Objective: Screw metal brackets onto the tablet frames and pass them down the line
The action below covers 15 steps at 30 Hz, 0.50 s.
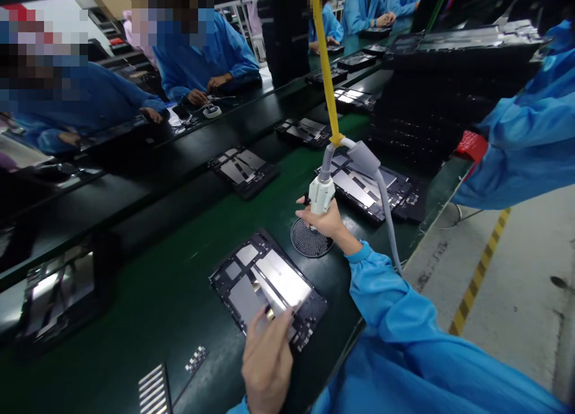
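Observation:
My right hand [324, 221] is wrapped round the lower body of a white powered screwdriver [321, 193]. It points downward, and a grey cable leaves its top. Its tip is mostly hidden by my hand, over a round black perforated tray [306, 239]. In front of me lies an opened tablet [282, 275] with silvery panels and dark circuit boards along its edges. My left hand [268, 357] reaches over the tablet's near side, fingers bent and apart. Its fingertips touch the tablet near a pale strip; whether something small is under them is hidden.
Several other opened tablets [245, 168] lie along the green bench [179, 246]. A yellow strap [327, 72] holds the screwdriver cable [387, 204]. A dark stack of trays [417, 102] stands at the right. A striped strip [153, 390] lies lower left. Co-workers in blue sit opposite.

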Tool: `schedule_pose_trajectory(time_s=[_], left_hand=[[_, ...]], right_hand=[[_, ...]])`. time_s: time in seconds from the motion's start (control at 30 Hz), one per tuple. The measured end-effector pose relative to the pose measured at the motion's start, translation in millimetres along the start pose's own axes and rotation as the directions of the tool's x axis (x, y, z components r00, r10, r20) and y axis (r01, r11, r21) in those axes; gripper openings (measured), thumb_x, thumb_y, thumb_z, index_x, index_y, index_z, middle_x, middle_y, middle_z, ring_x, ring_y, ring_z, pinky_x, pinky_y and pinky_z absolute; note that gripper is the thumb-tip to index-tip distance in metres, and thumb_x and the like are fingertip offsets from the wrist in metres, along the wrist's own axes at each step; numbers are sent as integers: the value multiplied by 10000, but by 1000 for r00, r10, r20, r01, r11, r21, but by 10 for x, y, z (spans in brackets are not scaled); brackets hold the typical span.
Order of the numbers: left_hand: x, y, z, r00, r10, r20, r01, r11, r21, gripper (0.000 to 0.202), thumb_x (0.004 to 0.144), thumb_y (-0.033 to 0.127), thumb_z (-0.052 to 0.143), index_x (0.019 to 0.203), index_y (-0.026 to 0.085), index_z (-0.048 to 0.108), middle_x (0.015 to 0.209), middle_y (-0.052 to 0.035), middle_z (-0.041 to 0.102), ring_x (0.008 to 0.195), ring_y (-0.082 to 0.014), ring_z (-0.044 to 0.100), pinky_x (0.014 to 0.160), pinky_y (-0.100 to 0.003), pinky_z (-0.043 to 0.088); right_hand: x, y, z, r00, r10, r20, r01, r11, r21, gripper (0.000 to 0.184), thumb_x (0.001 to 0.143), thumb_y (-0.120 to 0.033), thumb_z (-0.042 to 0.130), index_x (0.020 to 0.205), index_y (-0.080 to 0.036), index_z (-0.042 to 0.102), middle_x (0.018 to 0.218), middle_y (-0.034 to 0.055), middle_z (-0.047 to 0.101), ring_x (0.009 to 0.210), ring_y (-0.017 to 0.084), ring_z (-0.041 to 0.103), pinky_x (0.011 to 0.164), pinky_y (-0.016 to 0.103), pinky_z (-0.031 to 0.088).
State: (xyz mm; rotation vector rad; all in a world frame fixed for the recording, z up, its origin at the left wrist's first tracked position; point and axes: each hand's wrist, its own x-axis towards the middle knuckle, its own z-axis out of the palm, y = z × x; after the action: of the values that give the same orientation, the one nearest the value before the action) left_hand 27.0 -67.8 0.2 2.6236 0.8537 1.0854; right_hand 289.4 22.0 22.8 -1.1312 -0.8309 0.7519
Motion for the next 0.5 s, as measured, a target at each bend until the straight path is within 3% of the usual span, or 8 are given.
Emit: schedule_pose_trajectory(time_s=[0.13, 0.27, 0.33, 0.43, 0.5], left_hand=[[32, -126, -240, 945, -297, -137, 310, 946, 91, 183, 867, 195, 607, 1018, 207, 710, 944, -28, 747, 941, -175, 686, 758, -235, 540], [52, -209, -419, 858, -482, -176, 493, 870, 20, 204, 839, 355, 634, 905, 189, 732, 972, -45, 700, 774, -146, 667, 555, -211, 490], [17, -261, -473, 767, -602, -221, 617, 787, 1, 249, 801, 420, 657, 867, 190, 727, 880, -30, 692, 723, -142, 655, 529, -208, 476], [-62, -376, -535, 582, -762, -284, 783, 620, -59, 311, 713, 473, 709, 851, 194, 712, 775, -11, 707, 708, -160, 671, 658, -238, 537], [-112, -463, -576, 494, -837, -234, 840, 529, -118, 349, 665, 496, 723, 831, 189, 712, 764, -20, 721, 727, -180, 687, 731, -274, 560]], right_hand=[[-9, 21, 7, 1000, 17, -1, -17, 1000, 10, 246, 586, -271, 767, 758, -148, 642, 425, -54, 555, 357, 98, 487, 400, 240, 424], [-16, 21, 7, 1000, 22, 1, -22, 1000, 8, 240, 590, -270, 768, 755, -151, 641, 435, -53, 555, 359, 97, 489, 399, 241, 425], [-9, 35, 4, 1000, 20, -3, -20, 1000, 5, 243, 591, -278, 769, 753, -152, 639, 435, -53, 556, 358, 96, 486, 400, 242, 427], [3, 64, -7, 1000, 10, 8, -9, 1000, -27, 251, 605, -294, 766, 771, -148, 648, 437, -53, 556, 361, 97, 491, 411, 247, 438], [-14, 56, -12, 1000, 3, 20, -2, 999, -53, 278, 611, -297, 769, 812, -141, 658, 440, -56, 557, 363, 98, 494, 415, 248, 441]])
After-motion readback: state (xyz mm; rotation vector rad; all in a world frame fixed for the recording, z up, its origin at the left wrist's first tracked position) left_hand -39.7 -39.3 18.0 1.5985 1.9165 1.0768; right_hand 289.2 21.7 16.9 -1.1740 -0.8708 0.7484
